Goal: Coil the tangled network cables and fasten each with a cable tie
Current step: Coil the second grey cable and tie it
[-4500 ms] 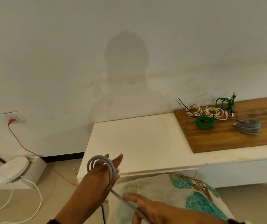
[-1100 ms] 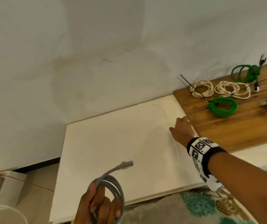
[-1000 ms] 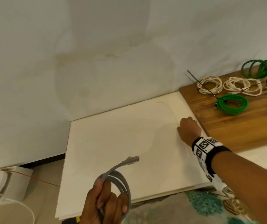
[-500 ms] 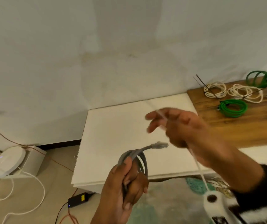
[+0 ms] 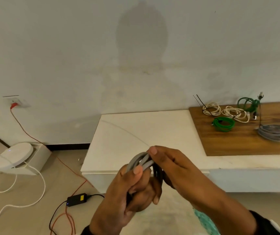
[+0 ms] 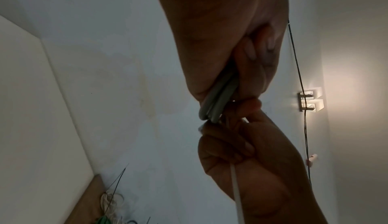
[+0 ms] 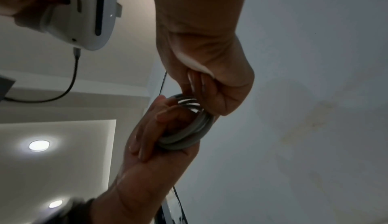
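1. The left hand [image 5: 127,192] was curled round a small coil of grey network cable [image 5: 140,162], thumb pressed on the front of the loops and fingers wrapped behind, holding it in the air in front of the white bench [image 5: 144,133].
2. The right hand [image 5: 173,168] was closed at the top of the coil, pinching a thin white cable tie [image 6: 236,194]; the left wrist view showed the strip running out of that fist, its tip at the loops.
3. The coil stood roughly on edge, its top tipped toward the wall; the tie's strip ran across the bundled strands. Whether the tie was already threaded could not be told.
4. The cable looked light, springy and smooth-jacketed, so the loops would likely spread if the grip eased. The best hold was probably across all the strands close to where the tie goes.
5. The tie seemed thin and flexible, likely best held near its tip for threading.
6. Further out, on the wooden board [image 5: 237,143], lay already tied coils: two white [image 5: 211,110], two green [image 5: 224,123] and one grey [image 5: 271,132].
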A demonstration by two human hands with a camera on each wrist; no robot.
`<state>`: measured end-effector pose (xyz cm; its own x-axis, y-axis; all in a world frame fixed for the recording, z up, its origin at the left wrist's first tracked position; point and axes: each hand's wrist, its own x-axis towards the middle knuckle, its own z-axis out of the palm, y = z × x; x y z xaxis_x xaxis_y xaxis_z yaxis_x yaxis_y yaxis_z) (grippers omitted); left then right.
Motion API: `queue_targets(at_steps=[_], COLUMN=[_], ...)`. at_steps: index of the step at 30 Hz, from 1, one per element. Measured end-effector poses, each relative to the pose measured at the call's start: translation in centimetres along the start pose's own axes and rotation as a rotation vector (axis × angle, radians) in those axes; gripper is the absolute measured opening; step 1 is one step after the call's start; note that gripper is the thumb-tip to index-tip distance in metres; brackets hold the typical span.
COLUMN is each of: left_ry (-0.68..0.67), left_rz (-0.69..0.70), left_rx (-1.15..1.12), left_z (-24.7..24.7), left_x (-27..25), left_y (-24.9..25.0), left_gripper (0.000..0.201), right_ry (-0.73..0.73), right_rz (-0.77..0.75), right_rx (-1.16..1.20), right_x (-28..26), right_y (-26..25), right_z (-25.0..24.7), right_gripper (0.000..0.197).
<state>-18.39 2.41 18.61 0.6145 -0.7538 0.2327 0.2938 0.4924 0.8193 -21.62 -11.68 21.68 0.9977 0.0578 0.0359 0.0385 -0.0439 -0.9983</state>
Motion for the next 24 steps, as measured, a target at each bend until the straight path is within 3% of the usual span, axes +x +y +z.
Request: queue_targets(at_steps=[4,7,10,16,19,22,24], left_ry=[0.077,0.205,0.298,0.184,0.120,0.081,0.103], left_rz=[0.011,0.005,-0.104,-0.298,-0.337,-0.362,-0.325], left_rx=[0.160,0.374,0.529,0.621,0.572,0.482,0.411], left_z=[0.6,0.5,-0.3,0.7,1.0,0.7,0.8], left_x=[-1.1,-1.7,-2.9,-2.8,-2.9,-3.0,-2.9], left_y=[0.0,0.3,1.8,3.9,4.0,3.8,3.1], left_gripper=[0.041,0.036,0.057,0.044,0.038,0.044,0.032], right_ry=[0.079,0.121,0.127,0.058,0.057,0.072,0.083], right_rz=[-0.057,-0.096,-0.148,-0.200,-0.197,-0.200,-0.212], right_rx=[-0.079,-0.224,-0.469,-0.678,-0.688,-0.750,-0.773], right_x=[-0.8,-1.3,-2.1,-3.2,-3.4,-3.5,-3.4], right_y=[0.8,0.9,0.9,1.2,1.2,1.3,1.3], right_z=[1.2,1.2,0.5,1.5,1.6,1.7,1.5], right_gripper=[0.052,0.046,0.053,0.055,0.056,0.060,0.055])
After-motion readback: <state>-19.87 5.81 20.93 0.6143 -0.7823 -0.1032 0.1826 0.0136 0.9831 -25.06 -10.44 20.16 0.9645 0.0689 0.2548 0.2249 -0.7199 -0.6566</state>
